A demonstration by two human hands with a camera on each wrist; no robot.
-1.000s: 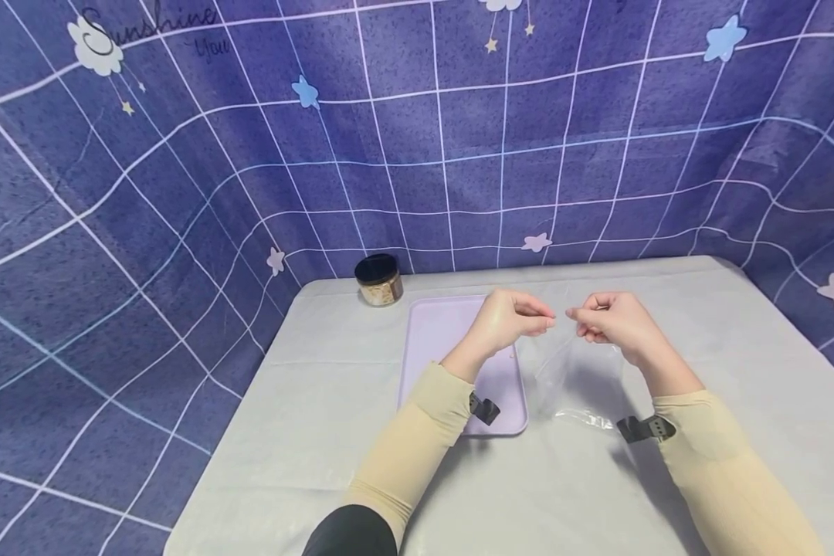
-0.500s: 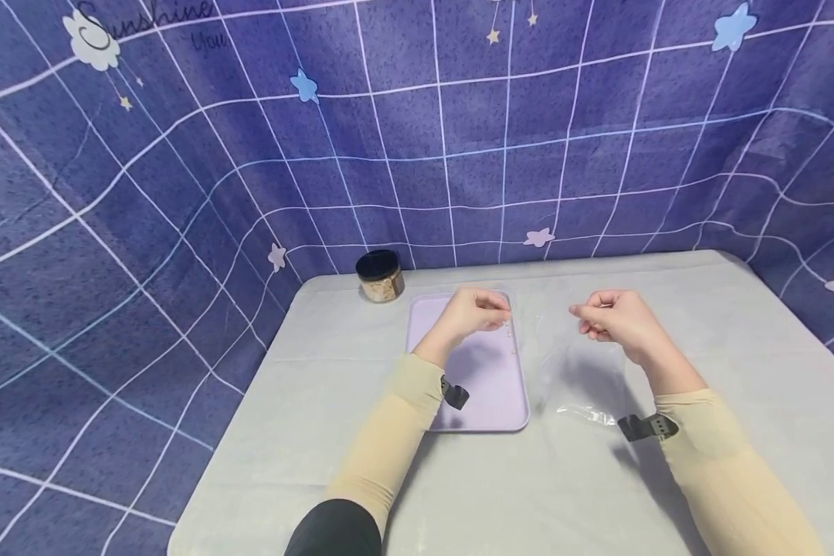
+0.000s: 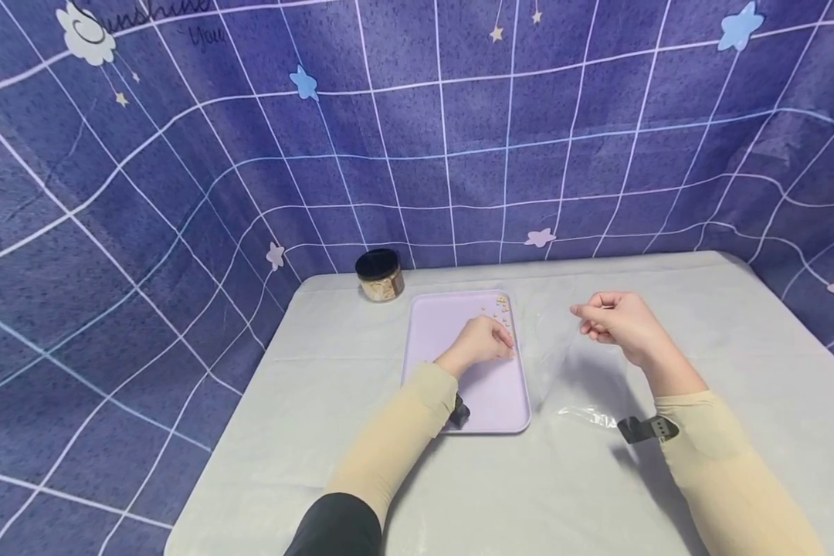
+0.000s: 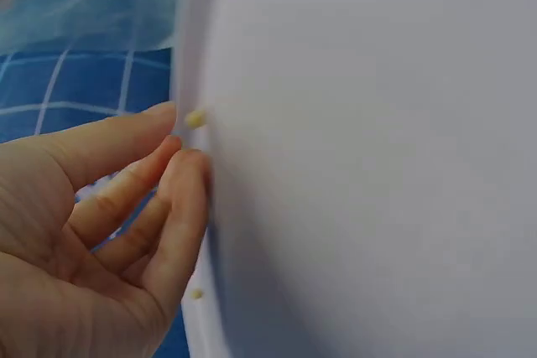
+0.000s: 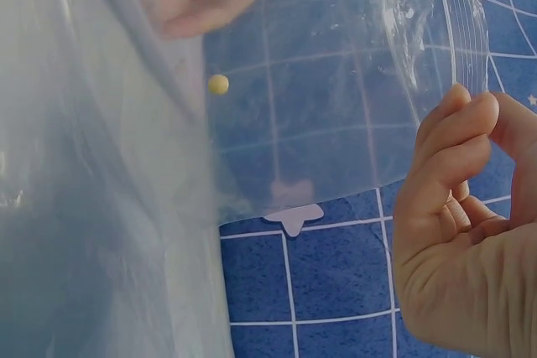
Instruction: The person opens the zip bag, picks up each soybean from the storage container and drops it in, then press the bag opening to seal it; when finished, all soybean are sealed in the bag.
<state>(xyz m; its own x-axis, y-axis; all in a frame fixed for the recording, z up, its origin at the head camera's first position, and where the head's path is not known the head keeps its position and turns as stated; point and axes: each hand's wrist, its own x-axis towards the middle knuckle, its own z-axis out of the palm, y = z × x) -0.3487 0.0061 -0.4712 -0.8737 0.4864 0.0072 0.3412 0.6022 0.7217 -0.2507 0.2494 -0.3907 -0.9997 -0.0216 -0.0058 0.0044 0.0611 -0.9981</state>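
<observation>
Lilac plastic under my left hand point(image 3: 483, 340): from the head view it's down on the tray point(image 3: 431, 340), fingertips at the right rim, near a scatter of small yellow beads point(image 3: 500, 306) at the tray's far right corner. My right hand point(image 3: 615, 318) is up above the pale surface point(image 3: 320, 432), fingers curled together, pinching the top edge of a clear plastic bag point(image 3: 570, 378) that hangs down to the surface just beside the tray. A dark-lidded jar point(image 3: 379, 276) stands beyond the tray's far left corner, against the blue grid backdrop point(image 3: 181, 154).

Left wrist view now: my left hand point(image 4: 101, 232) has its fingers loosely curled, tips against the tray's rim point(image 4: 197, 207), with one bead point(image 4: 195, 119) right at my fingertips. Touching it or just beside it, I can't tell. Another bead point(image 4: 195, 294) sits lower along the rim.

Right wrist view: my right hand point(image 5: 461, 232) pinches the bag point(image 5: 336, 106) between thumb and fingers at its edge, and a single bead point(image 5: 218, 84) shows through the film.
</observation>
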